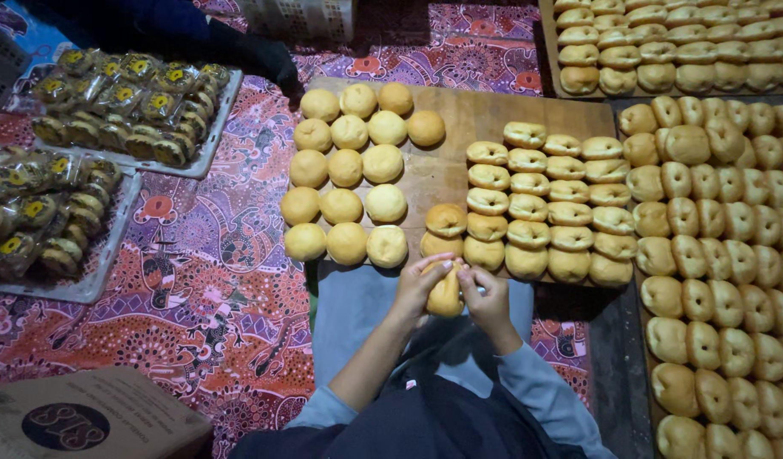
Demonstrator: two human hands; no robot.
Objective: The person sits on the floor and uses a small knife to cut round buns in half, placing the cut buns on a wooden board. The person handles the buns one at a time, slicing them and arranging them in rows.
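Golden bun (445,295) sits pinched between my left hand (419,285) and right hand (487,297), both closed on it, just off the board's (442,166) near edge. I judge a hard squeeze could tear it or knock the near row (527,255).

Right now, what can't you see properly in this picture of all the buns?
- Head view: the bun is mostly covered by the left hand and right hand.
- The bun trays on the right are cut off by the picture's edge.
- The wrapped buns blur behind shiny plastic.
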